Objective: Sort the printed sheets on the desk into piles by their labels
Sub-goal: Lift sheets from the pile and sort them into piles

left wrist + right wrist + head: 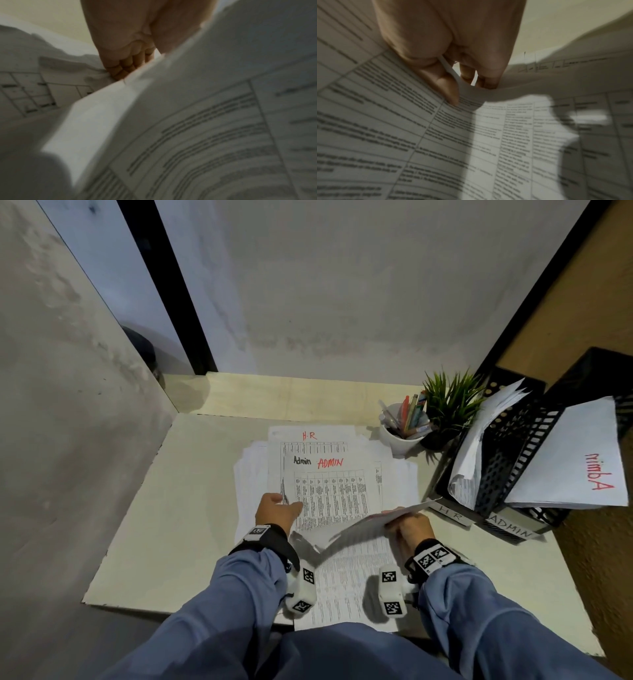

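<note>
Now the right hand (409, 529) pinches a lifted sheet (370, 525) between thumb and fingers, raising it off the loose pile of printed sheets (329, 491) in the middle of the desk (171, 508). The left hand (275, 510), fingers curled, grips the left edge of the sheets. Two black trays (507, 474) tagged HR and ADMIN stand at the right, both holding papers.
</note>
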`<state>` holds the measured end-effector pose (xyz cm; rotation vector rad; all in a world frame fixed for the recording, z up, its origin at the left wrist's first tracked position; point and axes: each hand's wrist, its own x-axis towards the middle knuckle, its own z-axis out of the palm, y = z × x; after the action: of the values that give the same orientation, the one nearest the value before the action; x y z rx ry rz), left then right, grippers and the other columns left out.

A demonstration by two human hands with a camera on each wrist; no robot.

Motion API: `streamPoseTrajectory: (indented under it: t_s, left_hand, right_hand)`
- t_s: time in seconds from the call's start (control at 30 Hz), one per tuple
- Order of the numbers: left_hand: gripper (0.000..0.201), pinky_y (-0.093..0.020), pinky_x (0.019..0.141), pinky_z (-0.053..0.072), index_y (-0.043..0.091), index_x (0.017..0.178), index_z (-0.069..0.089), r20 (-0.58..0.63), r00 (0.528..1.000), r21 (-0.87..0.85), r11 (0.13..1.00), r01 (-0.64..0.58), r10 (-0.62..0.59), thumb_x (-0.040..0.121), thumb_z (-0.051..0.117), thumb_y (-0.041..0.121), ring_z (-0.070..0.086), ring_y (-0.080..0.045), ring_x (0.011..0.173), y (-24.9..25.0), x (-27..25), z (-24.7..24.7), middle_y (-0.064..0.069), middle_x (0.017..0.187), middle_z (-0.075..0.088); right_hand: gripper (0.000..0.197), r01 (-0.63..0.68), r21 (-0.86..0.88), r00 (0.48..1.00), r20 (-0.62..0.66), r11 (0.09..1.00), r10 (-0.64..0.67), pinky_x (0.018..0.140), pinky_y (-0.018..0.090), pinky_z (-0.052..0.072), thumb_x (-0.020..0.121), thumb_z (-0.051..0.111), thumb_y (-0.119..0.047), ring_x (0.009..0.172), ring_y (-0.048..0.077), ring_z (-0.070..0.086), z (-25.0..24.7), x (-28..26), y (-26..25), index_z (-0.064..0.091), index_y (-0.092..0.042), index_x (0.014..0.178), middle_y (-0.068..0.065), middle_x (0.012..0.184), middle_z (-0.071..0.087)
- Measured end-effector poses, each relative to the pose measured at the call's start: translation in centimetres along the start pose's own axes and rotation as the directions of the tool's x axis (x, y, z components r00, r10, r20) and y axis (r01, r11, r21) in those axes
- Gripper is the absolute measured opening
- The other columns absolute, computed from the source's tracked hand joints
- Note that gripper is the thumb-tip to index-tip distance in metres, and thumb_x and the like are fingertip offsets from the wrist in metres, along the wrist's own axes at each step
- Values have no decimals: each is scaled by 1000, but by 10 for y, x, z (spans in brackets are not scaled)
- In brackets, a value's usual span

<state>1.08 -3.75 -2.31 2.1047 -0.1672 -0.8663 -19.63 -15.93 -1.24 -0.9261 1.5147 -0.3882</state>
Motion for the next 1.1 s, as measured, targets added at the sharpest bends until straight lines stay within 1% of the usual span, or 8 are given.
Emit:
streamPoseTrajectory:
  t_s: [0.1,0.23,0.4,0.5,0.6,0.8,0.97,1.1]
  left_hand:
    - [34,-30,89,45,5,111,63,35,990,-5,991,-137,137,78,71,9,56,-22,91,-4,0,-1,-3,93,58]
    - [16,-30,70,48,10,94,75,-55,967,-51,966,-252,250,81,66,8,58,-21,70,-8,-2,-8,-3,75,67]
    - [13,-32,63,34,20,53,55,143,974,-269,954,-133,176,60,56,10,43,-21,65,-5,-7,-16,-6,59,50]
    - [17,-30,66,35,9,68,54,279,955,-263,964,-26,102,54,47,3,46,-22,72,8,-17,-14,-10,71,50]
    - [11,-27,63,37,8,71,51,307,948,-235,972,-14,87,76,48,-1,48,-21,68,21,-23,-12,-9,71,52]
    - [59,-39,88,49,26,104,65,336,934,-385,923,20,120,72,58,74,64,-22,98,34,-24,-7,-2,109,68]
    - [40,-31,82,55,20,111,62,262,903,-413,885,-213,339,75,78,24,65,-22,103,67,-54,-2,0,106,69]
    - [83,-30,93,49,24,132,42,232,820,-369,827,-424,524,61,85,39,54,-13,118,95,-67,-10,8,128,56]
  right_hand:
    - [32,4,35,1000,-6,999,-4,55,23,43,85,43,14,67,23,50,-1,-11,-6,46,-10,64,4,69,49]
    - [29,-15,244,1000,-16,970,20,64,34,34,48,47,18,73,26,41,1,-7,2,41,-9,40,5,64,42]
    - [15,-14,307,1000,18,952,9,71,36,39,30,51,5,71,26,46,-3,8,11,53,-9,32,6,66,49]
    - [12,-24,274,1000,9,961,22,70,36,39,33,57,0,68,25,46,-3,2,6,53,-11,33,5,65,50]
    - [21,20,272,999,31,962,-29,71,35,39,46,63,3,60,23,45,0,-8,-4,55,-15,40,1,55,51]
    - [33,80,161,997,10,984,-83,90,34,49,69,70,5,109,33,56,-1,-10,-27,56,5,99,18,116,60]
    - [27,265,270,960,12,926,-278,44,15,41,81,58,6,54,12,48,1,-50,-65,49,-12,64,-3,57,51]
    - [14,507,286,857,-64,813,-512,68,24,50,84,60,1,73,12,61,-2,-66,-95,61,-12,79,1,78,62]
